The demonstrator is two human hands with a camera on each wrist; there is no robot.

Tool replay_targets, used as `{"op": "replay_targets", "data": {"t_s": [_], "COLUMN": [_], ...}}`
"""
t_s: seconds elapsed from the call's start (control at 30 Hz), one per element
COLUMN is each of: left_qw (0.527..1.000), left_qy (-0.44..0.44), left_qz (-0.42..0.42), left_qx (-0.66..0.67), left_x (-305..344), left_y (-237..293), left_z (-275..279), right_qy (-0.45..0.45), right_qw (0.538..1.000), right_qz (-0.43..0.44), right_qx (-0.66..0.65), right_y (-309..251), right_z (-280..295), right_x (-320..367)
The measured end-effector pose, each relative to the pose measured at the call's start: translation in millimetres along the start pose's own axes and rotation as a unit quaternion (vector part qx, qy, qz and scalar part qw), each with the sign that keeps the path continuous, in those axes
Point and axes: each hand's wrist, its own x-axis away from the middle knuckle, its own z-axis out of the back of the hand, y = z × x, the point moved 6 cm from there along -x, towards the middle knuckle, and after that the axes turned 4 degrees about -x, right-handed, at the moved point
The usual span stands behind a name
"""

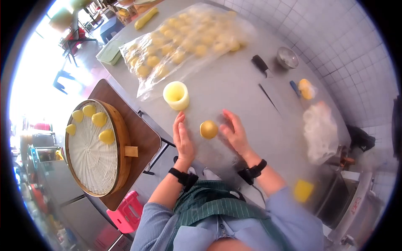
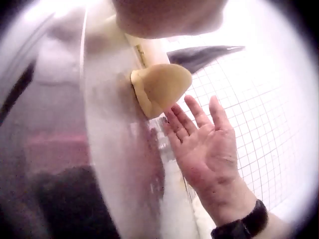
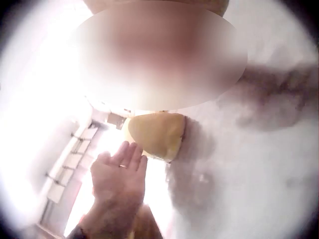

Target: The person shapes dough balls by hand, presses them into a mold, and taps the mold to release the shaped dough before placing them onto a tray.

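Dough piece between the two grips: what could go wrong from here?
The dough piece stands unheld between the open left grip and right grip, so an uneven push might tip or dent it. The left grip's fingertips are close to the hollow yellow cylinder; reaching forward could knock that. The knife lies loose beyond the right grip, a possible snag.

Basket [image 1: 90, 161] left of dough lump [image 1: 208, 130], cup [image 1: 179, 103] and bag [image 1: 167, 47] behind, cleaver [image 1: 267, 87] behind right

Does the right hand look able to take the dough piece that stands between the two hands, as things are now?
Probably yes: the right hand is open close beside the dough piece, and I see nothing between them.
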Motion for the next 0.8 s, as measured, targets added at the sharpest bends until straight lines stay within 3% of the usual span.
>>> {"op": "replay_targets", "data": {"t_s": [0.07,0.13,0.2,0.27,0.33,0.4,0.47,0.53,0.6,0.67,0.73,0.8], "left_qw": [1.000,0.996,0.987,0.962,0.911,0.868,0.867,0.854,0.868,0.882,0.886,0.888], "left_qy": [0.011,0.020,0.011,0.032,0.069,0.035,0.044,0.055,0.088,0.146,0.146,0.138], "left_qz": [0.007,0.091,0.158,0.262,0.342,0.407,0.357,0.305,0.275,0.260,0.242,0.205], "left_qx": [-0.010,-0.001,0.013,0.077,0.219,0.282,0.345,0.418,0.404,0.366,0.367,0.387], "left_x": [12.9,23.6,33.8,43.9,50.3,47.4,42.3,37.8,41.3,42.3,44.7,45.7], "left_y": [7.3,9.2,0.4,8.0,16.8,43.5,68.9,92.6,111.6,127.4,125.1,122.0], "left_z": [12.5,18.3,24.0,36.0,45.9,59.8,85.7,121.9,170.3,218.6,266.3,305.6], "right_qy": [-0.024,-0.053,-0.018,0.007,-0.032,-0.047,-0.126,-0.132,-0.222,-0.266,-0.331,-0.356], "right_qw": [0.996,0.985,0.982,0.992,0.995,0.995,0.979,0.967,0.934,0.923,0.904,0.882], "right_qz": [0.049,0.108,0.042,0.010,0.052,0.073,0.152,0.207,0.257,0.252,0.266,0.296], "right_qx": [0.064,0.127,0.184,0.124,0.076,0.046,0.046,0.070,0.115,0.115,0.057,0.088], "right_y": [-19.2,-27.9,-10.0,-12.8,-49.4,-81.2,-114.5,-130.5,-151.4,-178.0,-209.0,-212.8], "right_z": [-17.1,-33.2,-46.1,-60.8,-98.2,-129.7,-183.4,-224.1,-271.9,-308.4,-347.9,-387.3], "right_x": [4.0,7.9,7.0,10.9,17.4,21.3,36.7,41.2,44.0,43.1,52.0,58.4]}}
